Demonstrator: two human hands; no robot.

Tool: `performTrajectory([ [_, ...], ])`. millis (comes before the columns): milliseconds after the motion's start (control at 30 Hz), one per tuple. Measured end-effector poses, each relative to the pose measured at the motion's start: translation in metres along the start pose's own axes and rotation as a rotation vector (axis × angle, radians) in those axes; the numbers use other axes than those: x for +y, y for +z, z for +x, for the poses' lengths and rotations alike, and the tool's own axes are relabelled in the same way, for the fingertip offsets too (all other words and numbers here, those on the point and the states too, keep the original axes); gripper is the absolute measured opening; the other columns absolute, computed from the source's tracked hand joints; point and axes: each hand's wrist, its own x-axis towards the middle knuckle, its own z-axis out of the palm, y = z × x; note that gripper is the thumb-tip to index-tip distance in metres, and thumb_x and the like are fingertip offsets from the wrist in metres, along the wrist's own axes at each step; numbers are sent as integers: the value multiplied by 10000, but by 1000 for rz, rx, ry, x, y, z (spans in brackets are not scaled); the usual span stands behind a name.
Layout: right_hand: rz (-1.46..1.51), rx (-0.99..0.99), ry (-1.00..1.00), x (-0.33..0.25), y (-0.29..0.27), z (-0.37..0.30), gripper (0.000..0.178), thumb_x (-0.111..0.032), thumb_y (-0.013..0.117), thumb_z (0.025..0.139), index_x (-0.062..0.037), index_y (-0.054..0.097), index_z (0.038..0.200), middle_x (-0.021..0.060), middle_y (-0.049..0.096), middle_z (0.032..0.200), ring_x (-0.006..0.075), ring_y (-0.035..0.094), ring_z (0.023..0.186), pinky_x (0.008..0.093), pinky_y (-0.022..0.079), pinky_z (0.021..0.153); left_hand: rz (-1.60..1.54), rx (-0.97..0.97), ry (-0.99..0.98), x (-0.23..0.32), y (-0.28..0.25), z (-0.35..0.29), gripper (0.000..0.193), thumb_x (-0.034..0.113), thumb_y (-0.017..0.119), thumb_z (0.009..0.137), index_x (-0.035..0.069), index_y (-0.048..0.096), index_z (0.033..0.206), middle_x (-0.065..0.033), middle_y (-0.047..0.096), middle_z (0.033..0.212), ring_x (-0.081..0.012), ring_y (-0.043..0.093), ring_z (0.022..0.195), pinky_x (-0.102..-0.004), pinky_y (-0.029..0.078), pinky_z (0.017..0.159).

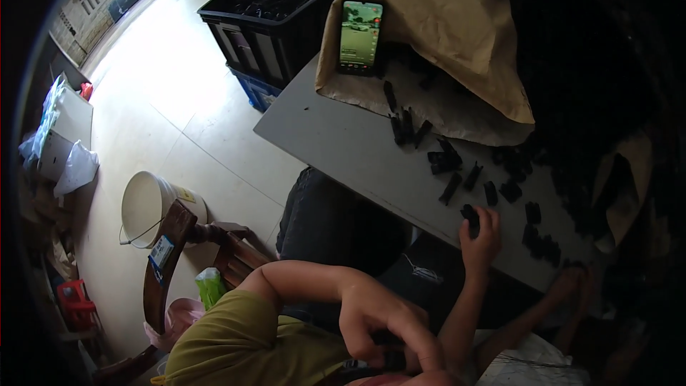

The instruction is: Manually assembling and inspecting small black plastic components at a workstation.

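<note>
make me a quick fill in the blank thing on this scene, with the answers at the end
1. The right hand grips a small piece whose colour is ____.
2. The lower crate, under the black crate, is coloured ____.
3. Near the wooden chair, the pale container with a thin handle is a ____.
4. The device with a lit screen by the brown sack is a ____.

Missing words: black; blue; bucket; phone.
</note>
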Motion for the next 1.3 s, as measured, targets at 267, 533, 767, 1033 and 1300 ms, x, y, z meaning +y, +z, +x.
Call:
performTrajectory([
  [267, 244, -97, 39, -14, -5, 4, 270, -48, 621, 715, -3, 554, 973, 124, 537, 968, 296, 595, 884, 375, 493, 718, 991, 984, -396, 5, -27, -54, 206, 20, 534, 828, -10, 628, 1009, -148, 631, 872, -253, 625, 755, -326, 486, 688],
  [533, 401, -120, -150, -84, -20, -14, 333, -7, 635, 707, 2, 560, 1031, 132, 531, 1008, 294, 585, 896, 364, 498, 730, 1358, 1246, -410, -31, -42, -63, 188, 4, 568, 818, 22, 638, 992, -140, 602, 765, -261, 607, 669, -320, 470, 606],
  [767, 220, -103, -229, -85, -18, -23, 326, -14, 659, 750, 6, 563, 1061, 119, 524, 992, 291, 581, 857, 369, 496, 705, 1382, 1243, -443, -46, -36, -65, 206, 22, 589, 820, 26, 631, 1022, -147, 603, 793, -296, 617, 710, -351, 485, 624],
  [1033, 508, -181, 106, -82, -26, -18, 308, -66, 744, 731, 19, 603, 992, 106, 544, 927, 177, 572, 733, 293, 456, 612, 1065, 1251, -414, -31, -32, -71, 284, -6, 613, 807, 2, 590, 1090, -123, 651, 980, -202, 650, 834, -276, 500, 741],
  [1300, 675, -216, 61, -48, -21, -2, 183, -115, 680, 808, 11, 622, 927, 57, 581, 929, 106, 551, 725, 241, 431, 605, 944, 1217, -463, -38, -55, -98, 252, 22, 571, 857, -10, 569, 1107, -75, 596, 938, -153, 587, 881, -269, 469, 780],
])
